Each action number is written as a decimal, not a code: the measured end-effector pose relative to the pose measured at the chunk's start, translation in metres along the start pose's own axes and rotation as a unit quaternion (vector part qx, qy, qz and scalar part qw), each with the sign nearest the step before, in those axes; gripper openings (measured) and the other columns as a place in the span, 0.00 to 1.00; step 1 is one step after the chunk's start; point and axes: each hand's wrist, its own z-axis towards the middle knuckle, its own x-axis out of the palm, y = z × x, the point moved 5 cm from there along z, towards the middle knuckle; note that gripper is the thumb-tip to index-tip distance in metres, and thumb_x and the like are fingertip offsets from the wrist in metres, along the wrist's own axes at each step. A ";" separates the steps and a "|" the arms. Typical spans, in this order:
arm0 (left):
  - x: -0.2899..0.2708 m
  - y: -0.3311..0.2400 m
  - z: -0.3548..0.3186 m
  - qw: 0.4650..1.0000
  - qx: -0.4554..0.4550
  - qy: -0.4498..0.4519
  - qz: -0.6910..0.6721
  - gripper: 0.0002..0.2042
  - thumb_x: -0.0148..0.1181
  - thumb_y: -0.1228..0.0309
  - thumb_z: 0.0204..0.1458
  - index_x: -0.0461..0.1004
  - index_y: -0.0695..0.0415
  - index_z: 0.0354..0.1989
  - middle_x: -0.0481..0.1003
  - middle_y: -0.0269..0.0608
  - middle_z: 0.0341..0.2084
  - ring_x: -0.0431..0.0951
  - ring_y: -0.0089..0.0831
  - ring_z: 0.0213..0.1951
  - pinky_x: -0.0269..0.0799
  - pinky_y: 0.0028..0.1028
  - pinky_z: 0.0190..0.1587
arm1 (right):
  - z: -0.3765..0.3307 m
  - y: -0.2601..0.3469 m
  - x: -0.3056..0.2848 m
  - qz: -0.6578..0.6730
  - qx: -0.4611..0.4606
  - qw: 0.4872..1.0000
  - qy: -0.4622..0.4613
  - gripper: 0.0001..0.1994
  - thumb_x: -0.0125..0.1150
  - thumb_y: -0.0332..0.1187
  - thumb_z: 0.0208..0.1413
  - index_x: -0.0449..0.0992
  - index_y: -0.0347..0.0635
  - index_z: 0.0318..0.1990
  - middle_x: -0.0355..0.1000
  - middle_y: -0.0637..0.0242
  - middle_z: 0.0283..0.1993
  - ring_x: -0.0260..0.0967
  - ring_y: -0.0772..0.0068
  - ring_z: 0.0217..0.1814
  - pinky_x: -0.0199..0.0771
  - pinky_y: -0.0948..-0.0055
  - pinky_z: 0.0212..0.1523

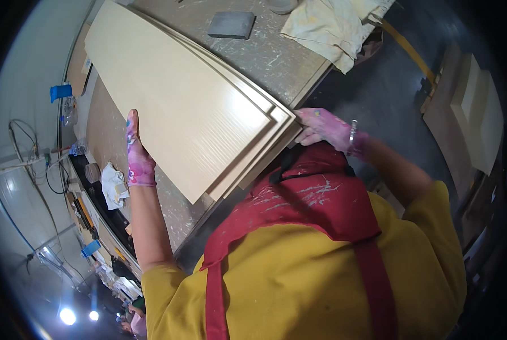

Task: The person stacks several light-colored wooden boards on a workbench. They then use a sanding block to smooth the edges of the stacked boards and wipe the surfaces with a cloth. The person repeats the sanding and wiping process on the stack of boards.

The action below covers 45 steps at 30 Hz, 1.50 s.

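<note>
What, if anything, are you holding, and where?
Seemingly the stack of cream boards: left hand along its left edge, right hand at its right corner. The grip's partly hidden.

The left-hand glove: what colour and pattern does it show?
The left glove is pink-purple with a flower print, as the head view shows.

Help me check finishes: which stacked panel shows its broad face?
The top cream panel; the panels beneath show only edges and narrow strips.
</note>
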 end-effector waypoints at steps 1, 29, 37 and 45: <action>-0.002 -0.002 -0.002 1.000 -0.002 -0.003 0.000 0.26 0.55 0.53 0.62 0.67 0.58 0.62 0.72 0.39 0.56 0.75 0.32 0.54 0.72 0.35 0.57 | 0.012 -0.016 -0.001 -0.044 -0.055 0.997 0.016 0.25 0.66 0.36 0.54 0.70 0.33 0.57 0.71 0.62 0.46 0.73 0.69 0.43 0.78 0.70 0.48; -0.113 0.001 0.000 0.979 0.044 0.089 -0.179 0.25 0.50 0.51 0.64 0.69 0.59 0.59 0.75 0.41 0.51 0.78 0.32 0.48 0.76 0.34 0.52 | -0.006 -0.059 0.161 0.244 0.137 0.956 0.085 0.18 0.55 0.33 0.64 0.68 0.37 0.59 0.72 0.62 0.58 0.72 0.68 0.58 0.76 0.67 0.57; -0.077 0.021 0.046 0.990 -0.011 0.132 -0.046 0.26 0.46 0.49 0.66 0.66 0.57 0.62 0.74 0.40 0.53 0.76 0.31 0.52 0.75 0.33 0.55 | 0.018 -0.078 0.130 -0.383 -0.337 0.838 0.192 0.17 0.57 0.31 0.61 0.71 0.37 0.57 0.76 0.63 0.53 0.75 0.70 0.52 0.76 0.70 0.51; -0.012 0.072 0.052 0.971 0.017 0.097 -0.217 0.26 0.47 0.49 0.66 0.64 0.57 0.62 0.72 0.36 0.55 0.73 0.27 0.55 0.73 0.32 0.57 | 0.014 0.024 0.011 -0.244 -0.080 0.948 0.188 0.16 0.56 0.34 0.62 0.73 0.36 0.54 0.76 0.63 0.51 0.76 0.71 0.48 0.79 0.70 0.49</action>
